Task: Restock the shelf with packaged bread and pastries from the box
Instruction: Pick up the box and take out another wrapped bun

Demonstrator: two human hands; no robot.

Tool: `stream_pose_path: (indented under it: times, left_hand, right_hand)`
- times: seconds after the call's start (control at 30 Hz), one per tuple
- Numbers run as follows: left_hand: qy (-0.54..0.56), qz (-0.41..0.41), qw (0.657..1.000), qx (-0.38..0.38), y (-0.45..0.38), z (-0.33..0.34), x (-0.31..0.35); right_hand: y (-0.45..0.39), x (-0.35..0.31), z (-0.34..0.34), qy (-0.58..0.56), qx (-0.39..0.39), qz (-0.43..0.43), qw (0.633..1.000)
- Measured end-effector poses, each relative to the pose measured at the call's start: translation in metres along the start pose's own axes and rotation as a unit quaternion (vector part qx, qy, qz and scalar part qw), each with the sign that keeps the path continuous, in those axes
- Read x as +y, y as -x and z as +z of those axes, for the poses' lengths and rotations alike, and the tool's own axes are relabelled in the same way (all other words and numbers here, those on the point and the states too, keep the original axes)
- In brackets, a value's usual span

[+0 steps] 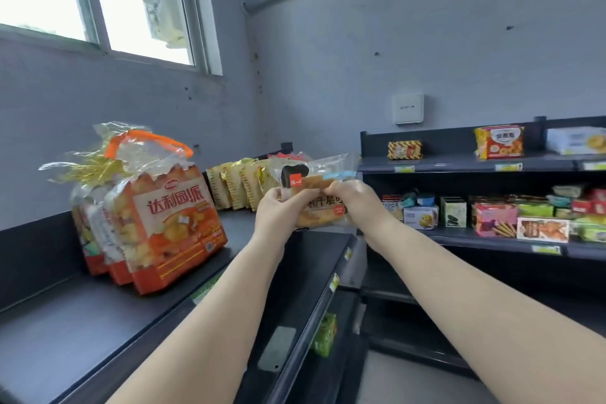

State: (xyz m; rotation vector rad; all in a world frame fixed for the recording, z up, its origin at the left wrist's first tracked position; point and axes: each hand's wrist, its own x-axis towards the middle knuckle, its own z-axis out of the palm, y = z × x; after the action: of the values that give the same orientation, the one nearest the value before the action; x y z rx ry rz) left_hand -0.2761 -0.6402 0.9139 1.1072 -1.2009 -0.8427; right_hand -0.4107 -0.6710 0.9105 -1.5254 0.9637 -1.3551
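Both hands, left [277, 211] and right [352, 198], grip a bread packet [323, 207] above the shelf [65, 321], partly stocked with orange bags [170, 223]; the box is unseen.

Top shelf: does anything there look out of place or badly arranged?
Nothing is spilled or torn. The orange bags stand upright, and the yellow packets lean in a row. Both hands hold one bread pack, not yet shelved.

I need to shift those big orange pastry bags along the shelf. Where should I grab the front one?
Take the front orange bag by its orange carry handle, coming from above: the bag stands upright with the handle arching clear on top, while its crinkly film sides probably offer poor grip.
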Motion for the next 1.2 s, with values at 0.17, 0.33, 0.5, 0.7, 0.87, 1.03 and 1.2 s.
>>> stream_pose_path:
  times: [0.17, 0.33, 0.5, 0.7, 0.87, 1.03, 1.2]
  left_hand:
    - [0.017, -0.015, 0.999, -0.047, -0.032, 0.021, -0.027]
    - [0.036, -0.038, 0.995, -0.086, -0.062, 0.050, -0.052]
    - [0.037, -0.040, 0.994, -0.093, -0.108, 0.083, -0.068]
    - [0.020, -0.026, 0.998, -0.062, -0.177, 0.120, -0.085]
    - [-0.010, -0.016, 0.999, -0.025, -0.235, 0.151, -0.094]
    - [-0.014, -0.019, 1.000, 0.005, -0.286, 0.176, -0.114]
    - [-0.032, -0.036, 0.999, 0.016, -0.334, 0.199, -0.135]
  right_hand:
    - [-0.016, 0.028, -0.015, 0.020, 0.075, 0.027, 0.997]
    - [-0.038, 0.054, -0.041, 0.029, 0.115, 0.057, 0.991]
    - [-0.080, 0.070, -0.067, 0.047, 0.132, 0.059, 0.988]
    - [-0.153, 0.091, -0.098, 0.039, 0.092, 0.037, 0.994]
    - [-0.219, 0.103, -0.126, 0.046, 0.043, 0.013, 0.998]
    - [-0.281, 0.131, -0.146, 0.035, 0.023, 0.015, 0.999]
    - [-0.333, 0.163, -0.162, 0.013, 0.028, 0.043, 0.999]
